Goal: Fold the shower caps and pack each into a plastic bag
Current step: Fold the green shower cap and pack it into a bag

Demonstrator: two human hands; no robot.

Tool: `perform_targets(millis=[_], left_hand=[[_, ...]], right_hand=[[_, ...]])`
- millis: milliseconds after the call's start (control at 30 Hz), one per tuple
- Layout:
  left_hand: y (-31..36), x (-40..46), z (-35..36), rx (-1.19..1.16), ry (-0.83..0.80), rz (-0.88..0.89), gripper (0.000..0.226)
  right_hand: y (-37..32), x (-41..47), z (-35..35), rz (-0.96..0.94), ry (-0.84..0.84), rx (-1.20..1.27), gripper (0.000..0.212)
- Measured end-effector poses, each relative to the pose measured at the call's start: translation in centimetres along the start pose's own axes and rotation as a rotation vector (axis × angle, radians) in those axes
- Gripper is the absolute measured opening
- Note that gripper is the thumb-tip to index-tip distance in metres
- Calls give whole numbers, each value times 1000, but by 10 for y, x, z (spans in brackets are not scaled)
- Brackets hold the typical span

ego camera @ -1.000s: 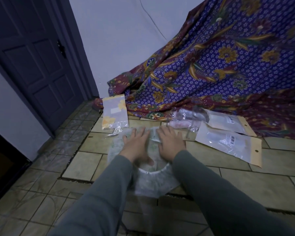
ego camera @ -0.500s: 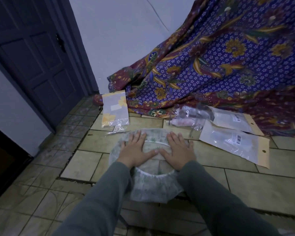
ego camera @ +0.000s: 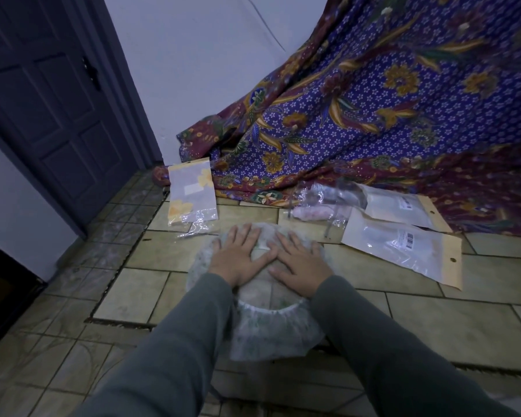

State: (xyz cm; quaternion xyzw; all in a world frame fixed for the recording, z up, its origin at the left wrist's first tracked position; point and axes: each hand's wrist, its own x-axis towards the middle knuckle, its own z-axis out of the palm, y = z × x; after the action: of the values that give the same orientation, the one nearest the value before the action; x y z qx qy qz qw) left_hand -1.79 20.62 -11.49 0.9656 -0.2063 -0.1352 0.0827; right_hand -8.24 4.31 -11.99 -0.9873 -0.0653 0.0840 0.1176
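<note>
My fingers are straight and a little spread, both palms laid flat on the shower cap that lies on the tiled floor in front of me. My left hand presses the far left part of the cap, my right hand the far right part, and the two thumbs point toward each other, nearly meeting over the middle. Neither hand curls round anything; they only press down. The cap is a pale, translucent thing with a faint greenish print, and its gathered elastic edge shows as a white curved band just below my wrists, between my grey sleeves.

Beyond my left hand, near the wall, a plastic bag with yellow patches lies on the floor, with a crumpled bit of clear film at its near end. Beyond my right hand sits a heap of crinkled clear plastic with something pinkish rolled inside it; what exactly, I cannot tell. To the right of that lie two flat bags with tan header strips, one overlapping the other, each with a barcode label. Behind all this a purple patterned cloth with gold flowers drapes down to the floor. A dark panelled door stands at the far left.
</note>
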Motion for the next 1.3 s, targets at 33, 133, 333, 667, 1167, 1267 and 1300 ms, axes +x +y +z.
perform_targets(millis=[33, 133, 333, 667, 1167, 1267, 1300], left_hand=[[0, 2, 0, 0, -7, -34, 78], [3, 7, -4, -87, 5, -105, 76], [9, -20, -16, -157, 219, 1, 71], [-7, -67, 18, -315, 226, -180, 74], [-38, -101, 9, -411, 148, 225, 72], [-44, -102, 5, -411, 39, 220, 82], [-46, -102, 5, -409, 19, 215, 83]], right_hand=[[4, 0, -3, 9, 22, -16, 64], [1, -11, -7, 165, 187, -67, 60], [-29, -44, 8, 373, 148, 81, 68], [-9, -29, 7, 145, 158, 206, 69], [35, -92, -2, -69, 156, 327, 73], [39, -93, -6, -72, 113, 320, 75], [40, -93, -8, -63, 123, 307, 63]])
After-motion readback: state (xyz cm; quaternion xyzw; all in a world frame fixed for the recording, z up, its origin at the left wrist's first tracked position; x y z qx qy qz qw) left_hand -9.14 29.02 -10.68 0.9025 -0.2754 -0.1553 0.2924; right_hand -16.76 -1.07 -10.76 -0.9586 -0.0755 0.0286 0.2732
